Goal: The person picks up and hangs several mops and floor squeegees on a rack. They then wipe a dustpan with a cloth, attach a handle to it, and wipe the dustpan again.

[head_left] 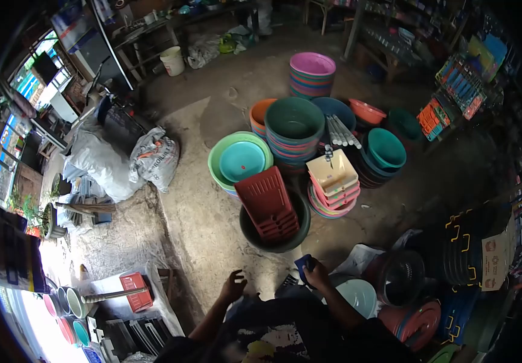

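My left hand (233,287) is held out low in the middle, its fingers apart and curved, with nothing in it. To its right, my right hand (316,273) grips a small dark blue object (303,266), too small to name surely. Ahead of both hands stands a dark round tub (250,233) with dark red plastic racks (267,202) tilted inside it. Neither hand touches the tub. A light blue basin (243,161) sits in a green one behind the racks. Cream and pink baskets (333,172) are stacked to the right.
More tub stacks (294,121) rise behind. White sacks (155,157) lie on the left floor. At lower left are a red basket (136,291) and several pots. Clear and dark basins (401,278) and a cardboard box (495,260) stand at lower right.
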Demonstrator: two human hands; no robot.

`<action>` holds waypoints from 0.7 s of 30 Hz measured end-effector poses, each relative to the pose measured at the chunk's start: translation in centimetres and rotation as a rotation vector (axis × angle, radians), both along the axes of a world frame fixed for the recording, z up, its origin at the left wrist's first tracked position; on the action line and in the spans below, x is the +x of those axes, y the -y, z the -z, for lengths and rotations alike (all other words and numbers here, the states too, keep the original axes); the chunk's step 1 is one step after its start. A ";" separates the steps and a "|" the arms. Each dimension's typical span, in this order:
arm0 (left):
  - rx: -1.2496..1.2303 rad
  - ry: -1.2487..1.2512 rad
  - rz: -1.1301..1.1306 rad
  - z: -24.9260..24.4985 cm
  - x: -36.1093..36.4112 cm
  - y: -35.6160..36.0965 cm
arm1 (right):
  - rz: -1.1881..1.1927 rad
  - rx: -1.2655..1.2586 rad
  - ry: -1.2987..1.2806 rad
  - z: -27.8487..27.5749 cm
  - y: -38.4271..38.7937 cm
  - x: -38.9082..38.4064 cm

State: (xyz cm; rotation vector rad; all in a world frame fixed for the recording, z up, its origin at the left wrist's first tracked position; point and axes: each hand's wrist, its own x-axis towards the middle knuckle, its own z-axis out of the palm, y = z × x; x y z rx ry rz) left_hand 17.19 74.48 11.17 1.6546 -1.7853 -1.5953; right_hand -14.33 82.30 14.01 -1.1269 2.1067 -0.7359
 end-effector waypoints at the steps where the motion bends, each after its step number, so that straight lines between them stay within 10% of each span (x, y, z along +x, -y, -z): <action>1: 0.033 0.023 -0.021 -1.1 -1.4 1.2 | 0.005 0.015 0.007 0.2 0.1 -0.5; 21: 0.306 -0.089 -0.152 19.3 -13.3 25.4 | 0.146 0.274 0.208 21.5 24.1 -6.6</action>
